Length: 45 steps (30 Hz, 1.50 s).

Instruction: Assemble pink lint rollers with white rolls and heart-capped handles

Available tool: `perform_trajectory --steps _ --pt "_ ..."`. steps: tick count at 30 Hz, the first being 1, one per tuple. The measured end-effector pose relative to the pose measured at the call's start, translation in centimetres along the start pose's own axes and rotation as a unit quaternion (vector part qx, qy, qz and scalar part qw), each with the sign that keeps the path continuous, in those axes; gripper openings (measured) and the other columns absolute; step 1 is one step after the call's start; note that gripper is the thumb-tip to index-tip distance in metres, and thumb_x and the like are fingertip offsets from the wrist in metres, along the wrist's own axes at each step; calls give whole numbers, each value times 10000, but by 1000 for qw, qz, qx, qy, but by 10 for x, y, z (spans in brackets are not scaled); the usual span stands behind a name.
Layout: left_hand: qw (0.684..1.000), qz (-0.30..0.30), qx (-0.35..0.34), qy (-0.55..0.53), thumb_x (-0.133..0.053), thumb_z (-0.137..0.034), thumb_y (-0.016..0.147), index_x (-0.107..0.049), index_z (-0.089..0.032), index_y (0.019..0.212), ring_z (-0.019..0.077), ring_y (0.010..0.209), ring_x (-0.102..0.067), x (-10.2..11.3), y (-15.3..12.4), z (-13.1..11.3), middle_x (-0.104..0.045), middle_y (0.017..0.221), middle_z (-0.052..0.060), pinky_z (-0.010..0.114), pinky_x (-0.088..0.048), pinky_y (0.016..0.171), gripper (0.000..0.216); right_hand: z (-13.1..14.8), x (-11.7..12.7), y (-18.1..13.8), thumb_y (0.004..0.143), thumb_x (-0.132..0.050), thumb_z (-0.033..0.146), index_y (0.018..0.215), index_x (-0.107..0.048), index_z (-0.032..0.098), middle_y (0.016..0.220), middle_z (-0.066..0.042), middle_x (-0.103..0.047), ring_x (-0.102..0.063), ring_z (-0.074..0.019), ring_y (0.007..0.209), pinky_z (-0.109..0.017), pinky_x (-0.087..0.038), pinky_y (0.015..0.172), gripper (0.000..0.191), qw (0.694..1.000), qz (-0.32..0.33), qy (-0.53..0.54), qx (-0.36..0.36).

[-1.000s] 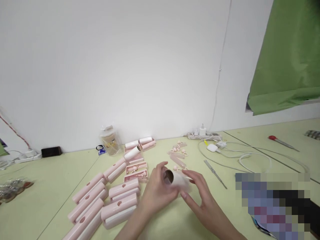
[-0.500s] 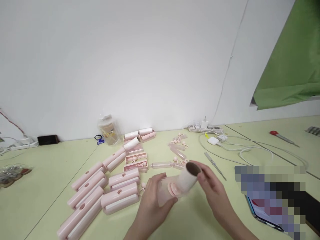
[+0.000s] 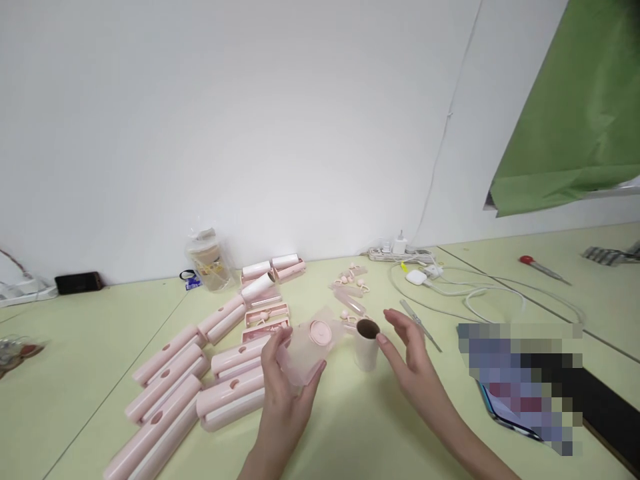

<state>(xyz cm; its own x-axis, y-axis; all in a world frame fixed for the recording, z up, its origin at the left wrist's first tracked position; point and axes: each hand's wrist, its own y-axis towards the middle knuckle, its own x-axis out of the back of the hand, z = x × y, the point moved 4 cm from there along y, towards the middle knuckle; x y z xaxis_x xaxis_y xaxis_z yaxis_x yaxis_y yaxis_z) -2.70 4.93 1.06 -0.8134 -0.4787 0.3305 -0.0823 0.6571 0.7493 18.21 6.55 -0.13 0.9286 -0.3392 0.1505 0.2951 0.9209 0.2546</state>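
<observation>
item: white roll [image 3: 367, 357], hollow, dark inner core showing at the top; seems to stand upright on the pale green table [image 3: 345, 430], between the two hands.

item: translucent piece [image 3: 300, 357], with a round pink disc [image 3: 321, 332] toward its far end; raised above the table.

left hand [image 3: 289, 383]: fingers and thumb curled in around the translucent piece, gripping it by opposite edges.

right hand [image 3: 407, 350]: fingers well spread, nothing gripped; thumb tip at the roll's rim, whether touching or just beside it cannot be told.

nearby: pink-and-white tube [image 3: 233, 398], lying just left of the left hand; small pink ringed parts [image 3: 363, 287], loose beyond the roll; slim grey tool [image 3: 421, 325], past the right fingertips.

risks, as judged: the roll, narrow-footed, could topple if the right thumb catches its rim, and might then run into the loose parts; the translucent piece could buckle if the left hand pinches too hard; the disc could drop if poorly seated, its fixing being unclear.

changes against half a second ago: the roll, then tilted in the right hand's grip and close against the translucent piece, is now lower, upright and released; the disc now faces upward more fully.
</observation>
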Motion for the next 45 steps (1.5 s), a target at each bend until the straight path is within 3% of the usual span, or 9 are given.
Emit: perform_trajectory --steps 4,9,12,17,22,27,33,39,45 --pt "988 -3 -132 74 -574 -198 797 -281 -186 1291 239 1117 -461 10 1 -12 -467 1135 133 409 -438 918 575 5 -23 -22 798 -506 444 919 -541 222 865 -55 -604 -592 -201 782 -344 -465 741 255 956 132 229 -126" --pt "903 144 -368 168 -421 -70 798 -488 -173 1137 184 1072 -513 10 -4 -38 -611 1042 86 348 -446 934 361 -11 -61 -52 874 -322 421 904 -607 174 826 -90 -680 -647 -193 829 -364 -426 861 379 740 291 449 -407" --pt "861 152 -444 197 -479 -66 780 -572 -262 965 122 925 -573 4 -8 -53 -662 937 -17 317 -445 949 285 -20 -62 -47 860 -348 434 898 -620 175 812 -89 -687 -654 -215 781 -378 -478 750 377 767 293 420 -385" --pt "874 129 -431 184 -528 -67 759 -585 -269 901 110 878 -558 2 -8 -56 -649 904 -16 297 -408 978 253 -21 -54 -36 846 -372 382 924 -588 162 844 -86 -672 -643 -202 796 -337 -484 731 318 785 283 403 -376" --pt "963 22 -242 118 -557 -94 758 -426 -201 1161 188 1031 -500 12 -3 -31 -563 1039 82 359 -429 935 437 -7 -43 -40 808 -463 298 906 -577 182 802 -31 -650 -602 -111 599 -220 -458 596 189 782 247 386 -422" --pt "999 20 48 -1 -586 -244 762 -333 -214 1179 238 1070 -485 1 -6 0 -468 1099 107 409 -444 883 490 24 -22 -28 840 -475 349 747 -568 177 703 -4 -608 -525 -99 496 -219 -400 485 216 884 315 270 -213" --pt "966 143 215 17 -601 -285 680 -395 -249 1048 265 1019 -522 -23 -21 19 -543 1033 65 422 -445 822 424 26 18 8 780 -559 439 876 -629 231 731 -25 -639 -521 -121 441 -266 -434 464 239 998 61 -24 -2" --pt "952 192 240 -1 -590 -261 665 -375 -220 1121 261 1039 -534 -32 -26 27 -570 1048 84 403 -431 846 506 19 6 11 855 -439 366 1061 -614 359 1098 -10 -631 -630 -167 605 -273 -463 475 270 913 121 -311 233" --pt "950 228 214 8 -582 -174 633 -459 -213 1072 273 1044 -509 -30 -21 21 -563 1064 79 434 -401 891 458 12 7 9 896 -312 319 1165 -560 370 1272 -52 -518 -600 -144 489 -295 -443 414 369 869 142 -385 276"
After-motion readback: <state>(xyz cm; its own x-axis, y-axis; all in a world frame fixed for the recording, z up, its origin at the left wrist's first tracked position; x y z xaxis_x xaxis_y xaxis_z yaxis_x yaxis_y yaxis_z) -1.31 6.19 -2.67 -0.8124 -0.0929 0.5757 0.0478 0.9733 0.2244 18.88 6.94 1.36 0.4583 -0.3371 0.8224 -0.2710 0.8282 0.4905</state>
